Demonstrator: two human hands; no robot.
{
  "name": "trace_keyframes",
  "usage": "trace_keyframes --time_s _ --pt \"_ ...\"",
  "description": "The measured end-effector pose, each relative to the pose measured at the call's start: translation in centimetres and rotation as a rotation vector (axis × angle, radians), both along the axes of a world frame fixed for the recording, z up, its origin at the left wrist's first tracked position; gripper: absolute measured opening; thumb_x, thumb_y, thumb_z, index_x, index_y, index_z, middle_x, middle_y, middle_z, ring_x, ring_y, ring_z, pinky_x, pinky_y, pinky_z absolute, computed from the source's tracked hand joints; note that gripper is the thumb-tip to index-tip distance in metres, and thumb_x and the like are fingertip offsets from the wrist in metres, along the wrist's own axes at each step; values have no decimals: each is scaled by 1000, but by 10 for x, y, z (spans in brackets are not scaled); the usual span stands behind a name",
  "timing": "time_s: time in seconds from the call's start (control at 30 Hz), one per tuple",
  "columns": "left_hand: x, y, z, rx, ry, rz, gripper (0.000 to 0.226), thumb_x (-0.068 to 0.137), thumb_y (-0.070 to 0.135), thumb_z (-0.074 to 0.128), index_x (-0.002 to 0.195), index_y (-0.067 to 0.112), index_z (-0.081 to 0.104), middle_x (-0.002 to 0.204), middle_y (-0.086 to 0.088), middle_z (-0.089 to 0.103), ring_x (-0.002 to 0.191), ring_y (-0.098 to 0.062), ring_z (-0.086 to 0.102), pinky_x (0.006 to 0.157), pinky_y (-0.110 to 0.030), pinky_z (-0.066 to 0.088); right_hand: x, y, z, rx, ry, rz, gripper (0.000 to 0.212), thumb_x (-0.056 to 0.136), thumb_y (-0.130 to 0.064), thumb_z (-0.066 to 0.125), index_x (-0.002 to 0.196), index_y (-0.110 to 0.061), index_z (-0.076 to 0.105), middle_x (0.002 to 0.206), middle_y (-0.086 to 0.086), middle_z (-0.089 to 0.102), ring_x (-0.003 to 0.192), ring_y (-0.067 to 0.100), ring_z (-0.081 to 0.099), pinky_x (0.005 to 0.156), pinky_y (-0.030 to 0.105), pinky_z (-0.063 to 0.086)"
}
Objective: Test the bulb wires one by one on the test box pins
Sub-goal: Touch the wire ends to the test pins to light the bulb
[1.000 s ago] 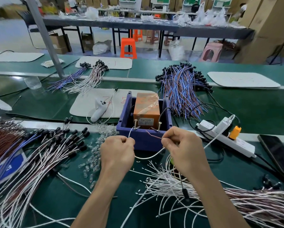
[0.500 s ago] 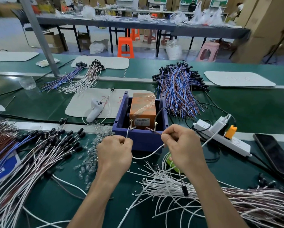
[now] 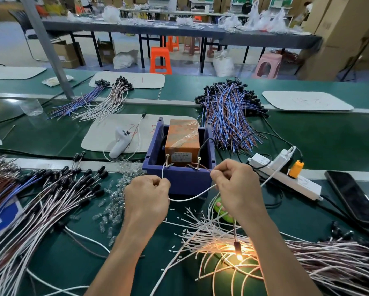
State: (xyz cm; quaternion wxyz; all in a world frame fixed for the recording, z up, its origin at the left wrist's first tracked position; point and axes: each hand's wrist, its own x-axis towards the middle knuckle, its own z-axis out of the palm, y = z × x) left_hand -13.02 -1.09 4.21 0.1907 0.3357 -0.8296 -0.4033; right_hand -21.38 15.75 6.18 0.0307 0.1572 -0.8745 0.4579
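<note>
Green worktop [image 3: 328, 146] carries the test box [image 3: 179, 180], a blue tray with an orange unit [image 3: 182, 137] inside, midway along the near strip. Two metal pins stand at the tray's front wall: left pin [image 3: 167, 160] and right pin [image 3: 198, 162].

1. I read the left hand [image 3: 146, 199] as curled, pinching a white wire [image 3: 192, 197]. Its end rises to the base of the left pin.
2. I read the right hand [image 3: 235, 189] as curled, pinching a brown wire [image 3: 205, 167]. Its end meets the right pin.
3. The white wire sags between both hands, in front of the tray.
4. Below the right wrist, towards the near edge, a bulb [image 3: 239, 256] glows yellow over a pile of white wires [image 3: 307, 259].

Loose glass bulbs [image 3: 111, 201] lie just left of the test box. A bundle of black-capped wires [image 3: 40, 206] spreads towards the left edge. A power strip [image 3: 286, 176] lies right of the box, and a phone [image 3: 354, 197] lies near the right edge.
</note>
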Motion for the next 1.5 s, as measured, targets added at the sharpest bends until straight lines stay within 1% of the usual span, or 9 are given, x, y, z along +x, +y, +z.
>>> trace_keyframes --time_s 0.37,0.63,0.77,0.83,0.93,1.03,1.1,1.27,1.5 --pt "12 3 4 48 63 13 28 74 35 57 58 14 65 44 -2 55 41 -16 46 47 -35 45 7 22 10 99 -78 216 22 97 -19 61 78 -29 62 58 -9 60 46 7 44 51 36 50" --pt "26 16 4 649 68 -269 46 103 21 60 60 12 75 55 -10 66 42 -20 60 40 -22 44 12 79 35 141 -426 514 25 102 -12 59 83 -27 66 53 -5 53 50 15 38 46 26 32" --pt "33 23 11 95 -229 -265 60 99 49 56 53 14 72 49 -1 67 47 -19 64 54 -31 50 8 97 35 277 -382 451 21 100 -15 61 83 -26 68 51 -11 54 49 10 40 51 28 34" --pt "40 29 21 -204 -99 -184 63 91 66 54 57 15 66 45 4 59 45 -15 56 54 -34 49 9 98 30 340 -348 425 16 98 -20 64 84 -24 69 52 -14 57 47 5 43 53 26 36" --pt "45 52 46 -135 205 -420 39 74 70 61 80 32 69 67 16 67 58 0 60 51 -17 46 16 91 28 290 -385 454 18 97 -22 66 80 -20 71 51 -10 56 44 3 42 46 20 36" --pt "34 79 48 -192 1 -743 63 69 67 67 129 57 51 113 35 64 100 9 61 80 -8 46 21 82 28 229 -393 470 25 98 -18 65 74 -23 69 50 -8 57 42 2 46 44 17 37" --pt "26 89 38 -136 -73 -810 69 80 49 74 140 55 41 121 25 66 103 -1 64 90 -25 52 22 79 29 216 -348 465 26 96 -17 64 71 -22 68 48 -7 57 40 4 47 42 18 37" --pt "13 85 18 408 -21 -899 30 103 5 55 103 32 70 69 0 67 53 -18 57 49 -29 48 22 86 30 34 -418 512 16 85 -29 75 81 -13 70 53 4 57 44 16 45 43 25 38" --pt "3 54 22 279 -20 -878 25 101 22 60 102 37 80 61 3 52 62 -20 38 62 -35 29 12 129 27 126 -464 531 12 80 -9 76 82 -20 74 63 -4 63 56 9 52 52 18 42"
